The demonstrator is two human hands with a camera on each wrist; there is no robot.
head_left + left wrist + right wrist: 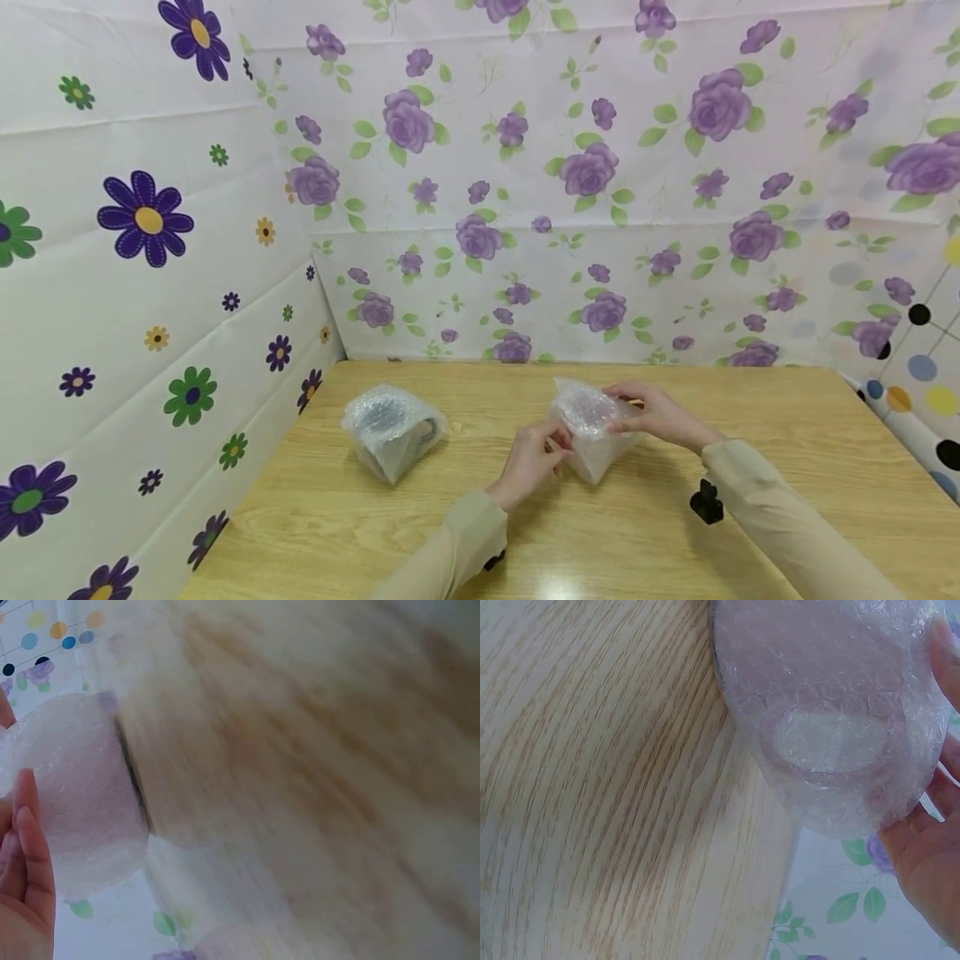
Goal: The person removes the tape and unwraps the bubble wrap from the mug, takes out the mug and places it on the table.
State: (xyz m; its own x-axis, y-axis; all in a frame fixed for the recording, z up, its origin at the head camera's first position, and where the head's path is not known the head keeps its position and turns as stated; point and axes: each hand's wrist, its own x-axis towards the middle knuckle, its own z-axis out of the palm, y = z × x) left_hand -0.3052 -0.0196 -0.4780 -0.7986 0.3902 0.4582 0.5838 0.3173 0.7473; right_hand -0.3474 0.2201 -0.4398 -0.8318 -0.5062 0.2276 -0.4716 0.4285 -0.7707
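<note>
A pinkish mug in bubble wrap (591, 425) is held over the right-middle of the table. In the right wrist view the wrapped mug (817, 682) shows an oval handle loop through the cloudy plastic. My left hand (527, 462) pinches the wrap at its near left side, thumb and forefinger together. My right hand (656, 414) grips the far right side, thumb in front and fingers behind. The left wrist view shows the wrap (82, 802) beside the left fingers (34, 847). A second bubble-wrapped item (393, 429), dark and curved inside, lies to the left, apart from both hands.
The light wooden table (300, 533) meets a rose-printed cloth (480, 292) at the back. A daisy-printed cloth (247, 333) borders the left, a dotted one (922, 400) the right. Black wrist-camera mounts (707, 502) hang beneath the sleeves.
</note>
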